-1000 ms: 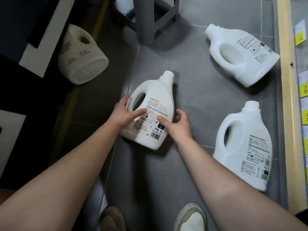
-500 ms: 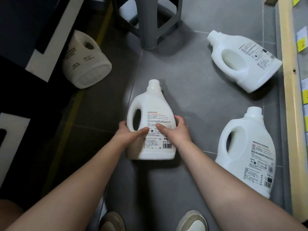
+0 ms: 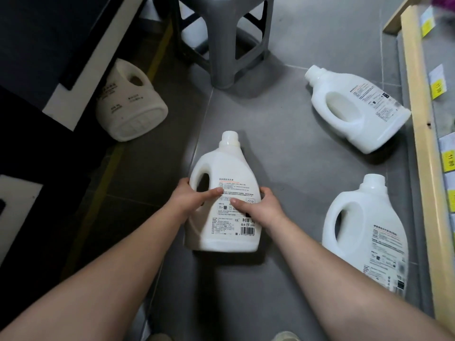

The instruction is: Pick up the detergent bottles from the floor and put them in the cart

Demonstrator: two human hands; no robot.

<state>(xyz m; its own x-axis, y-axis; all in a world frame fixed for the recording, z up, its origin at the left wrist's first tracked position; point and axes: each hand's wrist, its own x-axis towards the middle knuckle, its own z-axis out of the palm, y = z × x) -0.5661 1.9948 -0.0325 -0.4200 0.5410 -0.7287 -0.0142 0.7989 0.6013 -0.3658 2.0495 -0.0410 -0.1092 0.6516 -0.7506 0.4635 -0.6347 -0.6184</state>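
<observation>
A white detergent bottle (image 3: 227, 168) with a printed back label is held between both hands over the grey floor, cap pointing away from me. My left hand (image 3: 190, 198) grips its left side by the handle, thumb across the label. My right hand (image 3: 261, 205) grips its right side, thumb on the label. Three more white bottles lie on the floor: one at the far right (image 3: 357, 107), one at the near right (image 3: 366, 232), and one on its side at the left (image 3: 130, 107). No cart is in view.
A grey plastic stool (image 3: 221, 38) stands on the floor straight ahead. A pale wooden shelf edge (image 3: 423, 134) with yellow price tags runs along the right. Dark furniture with a white panel (image 3: 73, 77) fills the left. My shoes show at the bottom edge.
Both hands have closed round the middle bottle's sides and turned it so its cap points straight away. The bottle has come nearer to me. The other bottles have not moved.
</observation>
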